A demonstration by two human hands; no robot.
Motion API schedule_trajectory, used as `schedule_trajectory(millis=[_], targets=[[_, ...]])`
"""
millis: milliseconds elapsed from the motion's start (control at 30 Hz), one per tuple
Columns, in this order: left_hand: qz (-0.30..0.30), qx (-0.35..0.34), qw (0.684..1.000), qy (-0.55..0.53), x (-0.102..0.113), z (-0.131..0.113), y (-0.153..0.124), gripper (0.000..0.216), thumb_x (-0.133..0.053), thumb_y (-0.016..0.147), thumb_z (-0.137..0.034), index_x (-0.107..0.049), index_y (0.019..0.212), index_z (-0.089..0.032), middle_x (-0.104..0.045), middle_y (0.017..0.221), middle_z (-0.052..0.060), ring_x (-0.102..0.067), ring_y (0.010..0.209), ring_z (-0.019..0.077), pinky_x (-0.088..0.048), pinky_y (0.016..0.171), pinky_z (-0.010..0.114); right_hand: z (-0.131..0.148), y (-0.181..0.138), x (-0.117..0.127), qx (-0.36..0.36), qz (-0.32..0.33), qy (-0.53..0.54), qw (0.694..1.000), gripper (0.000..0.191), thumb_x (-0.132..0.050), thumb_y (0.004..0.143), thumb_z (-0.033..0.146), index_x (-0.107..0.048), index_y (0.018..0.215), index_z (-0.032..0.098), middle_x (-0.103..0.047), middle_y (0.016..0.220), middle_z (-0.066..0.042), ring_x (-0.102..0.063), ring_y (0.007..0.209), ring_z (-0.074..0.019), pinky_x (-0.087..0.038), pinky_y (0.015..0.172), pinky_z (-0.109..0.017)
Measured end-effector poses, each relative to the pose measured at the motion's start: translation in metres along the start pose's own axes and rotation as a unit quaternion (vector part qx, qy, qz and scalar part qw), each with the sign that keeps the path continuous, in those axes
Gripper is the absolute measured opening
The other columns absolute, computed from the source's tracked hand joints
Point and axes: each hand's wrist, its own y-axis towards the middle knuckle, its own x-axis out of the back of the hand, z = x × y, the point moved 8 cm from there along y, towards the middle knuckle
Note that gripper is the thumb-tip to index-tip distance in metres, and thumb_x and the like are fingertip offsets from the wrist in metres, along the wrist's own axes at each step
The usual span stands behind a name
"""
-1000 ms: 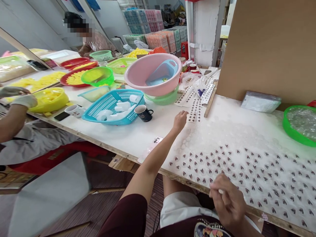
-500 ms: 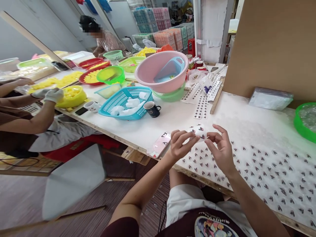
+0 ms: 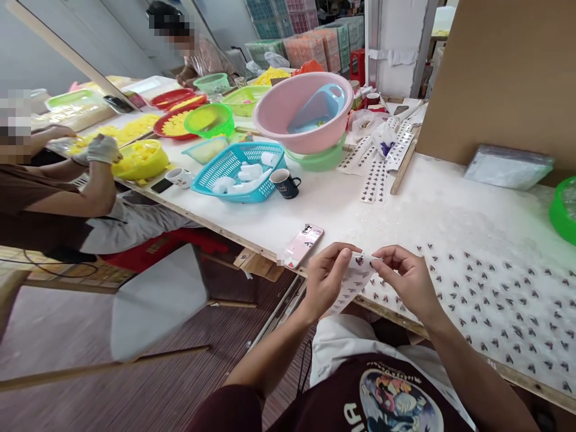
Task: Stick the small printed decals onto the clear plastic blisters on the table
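White strip (image 3: pixel 353 283) now droops beside left hand (image 3: pixel 324 281).

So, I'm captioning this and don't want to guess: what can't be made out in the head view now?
Head view:
Sticker strip: part of its upper edge, behind the left hand and right hand.
Green tub: right side, cut off by the picture's edge.
Light-green basket: inside, hidden by the pink basin.
Small printed motifs: details, too small.
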Motion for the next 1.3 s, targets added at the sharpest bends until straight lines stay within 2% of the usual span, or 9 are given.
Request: schedule_trajectory(millis=[133, 233, 467, 667, 833, 933, 1000, 1100, 1300], targets=[[0.012, 0.086, 0.996, -0.031, -0.011, 0.031, -0.014, 0.027, -0.067, 0.09, -0.041, -0.072, 0.093, -0.014, -0.072, 0.083, 0.007, -0.064, 0.071, 0.0163, -0.05, 0.063, 0.025, -0.028, -0.001, 0.003, -0.041, 0.0, -0.007, 0.999, 0.024, -0.072, 0.084, 0.043, -0.068, 0.086, 0.02, -0.053, 0.064, 0.003, -0.042, 0.057, -0.0109, -0.034, 0.051, -0.024], [-0.002, 0.12, 0.992, -0.025, -0.017, 0.049, -0.024, 0.021, -0.071, 0.086, -0.035, -0.07, 0.089, -0.015, -0.069, 0.079, 0.004, -0.061, 0.069, 0.0142, -0.048, 0.063, 0.023, -0.038, -0.005, 0.008, -0.034, -0.003, -0.052, 0.998, 0.022, -0.07, 0.085, 0.042, -0.067, 0.086, 0.02, -0.048, 0.061, 0.004, -0.041, 0.056, -0.0111, -0.033, 0.051, -0.025], [-0.009, 0.152, 0.988, 0.005, -0.023, 0.07, -0.031, 0.02, -0.069, 0.087, -0.035, -0.068, 0.083, -0.016, -0.064, 0.072, 0.0, -0.054, 0.064, 0.0117, -0.043, 0.059, 0.022, -0.023, -0.013, 0.017, 0.09, -0.036, -0.216, 0.972, 0.009, -0.064, 0.09, 0.029, -0.069, 0.09, 0.021, -0.054, 0.064, 0.003, -0.047, 0.057, -0.0126, -0.039, 0.056, -0.027], [-0.001, 0.156, 0.988, 0.01, -0.029, 0.078, -0.03, 0.023, -0.068, 0.088, -0.037, -0.066, 0.078, -0.016, -0.059, 0.067, -0.001, -0.049, 0.06, 0.0109, -0.041, 0.056, 0.021, -0.015, -0.018, 0.017, 0.188, -0.05, -0.287, 0.938, 0.009, -0.06, 0.094, 0.024, -0.067, 0.089, 0.022, -0.06, 0.071, 0.0, -0.053, 0.064, -0.0153, -0.043, 0.066, -0.03], [-0.003, 0.162, 0.987, 0.017, -0.032, 0.082, -0.03, 0.024, -0.068, 0.088, -0.037, -0.065, 0.075, -0.016, -0.058, 0.066, -0.001, -0.049, 0.06, 0.0111, -0.04, 0.055, 0.021, -0.03, -0.019, 0.027, 0.119, -0.037, -0.204, 0.971, 0.01, -0.062, 0.092, 0.027, -0.064, 0.084, 0.023, -0.059, 0.071, 0.0, -0.05, 0.063, -0.0147, -0.042, 0.061, -0.029], [-0.01, 0.155, 0.987, 0.032, -0.034, 0.084, -0.031, 0.026, -0.067, 0.088, -0.038, -0.063, 0.072, -0.016, -0.055, 0.063, -0.002, -0.047, 0.058, 0.0107, -0.039, 0.055, 0.021, -0.039, -0.019, 0.04, 0.066, -0.094, -0.122, 0.986, 0.008, -0.063, 0.092, 0.031, -0.063, 0.089, 0.024, -0.058, 0.072, 0.001, -0.05, 0.065, -0.015, -0.043, 0.062, -0.029], [-0.002, 0.152, 0.987, 0.044, -0.037, 0.085, -0.033, 0.028, -0.067, 0.087, -0.039, -0.063, 0.071, -0.017, -0.054, 0.062, -0.003, -0.045, 0.057, 0.0105, -0.037, 0.054, 0.021, -0.041, -0.018, 0.043, 0.066, -0.113, -0.09, 0.987, 0.015, -0.065, 0.09, 0.031, -0.061, 0.103, 0.024, -0.062, 0.081, 0.0, -0.054, 0.073, -0.0163, -0.046, 0.07, -0.031], [0.022, 0.151, 0.987, 0.057, -0.046, 0.088, -0.035, 0.029, -0.067, 0.087, -0.04, -0.062, 0.07, -0.017, -0.053, 0.06, -0.003, -0.043, 0.056, 0.0104, -0.035, 0.052, 0.021, -0.042, -0.012, 0.035, 0.074, -0.075, -0.063, 0.992, 0.039, -0.068, 0.086, 0.027, -0.052, 0.121, 0.026, -0.067, 0.093, -0.002, -0.06, 0.084, -0.0181, -0.048, 0.08, -0.035], [0.054, 0.146, 0.985, 0.069, -0.063, 0.088, -0.034, 0.031, -0.065, 0.086, -0.04, -0.06, 0.066, -0.017, -0.051, 0.058, -0.003, -0.041, 0.055, 0.0106, -0.035, 0.052, 0.021, -0.043, -0.013, 0.035, 0.067, -0.068, -0.036, 0.995, 0.037, -0.064, 0.085, 0.024, -0.046, 0.117, 0.026, -0.064, 0.081, 0.003, -0.061, 0.078, -0.0169, -0.048, 0.081, -0.035]])
